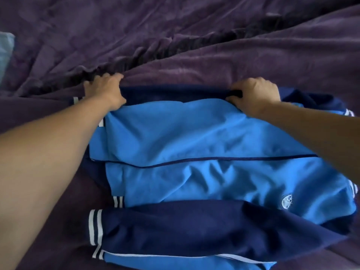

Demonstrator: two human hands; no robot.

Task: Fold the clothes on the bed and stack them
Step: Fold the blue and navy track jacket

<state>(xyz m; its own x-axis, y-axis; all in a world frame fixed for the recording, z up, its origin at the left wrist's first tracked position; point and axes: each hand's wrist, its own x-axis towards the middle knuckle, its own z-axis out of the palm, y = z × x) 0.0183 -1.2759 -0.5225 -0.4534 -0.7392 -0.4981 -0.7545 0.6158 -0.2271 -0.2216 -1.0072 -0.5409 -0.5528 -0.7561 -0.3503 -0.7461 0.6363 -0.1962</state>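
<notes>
1. A pale blue item (5, 53) is seen at the frame's upper left edge.
2. The blue jacket (204, 145) is gripped at its far left corner by the left hand (104, 90), fingers curled.
3. The jacket is spread mid-frame on the purple bed (194, 36), a navy sleeve (175, 227) laid across below.
4. Its far edge, right of centre, is pinched by the right hand (255, 96), fingers curled round it.

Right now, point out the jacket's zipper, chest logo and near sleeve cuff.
zipper (194, 161): head view, middle of the dark line.
chest logo (286, 199): head view, centre of the white badge.
near sleeve cuff (95, 227): head view, middle of striped band.
</notes>
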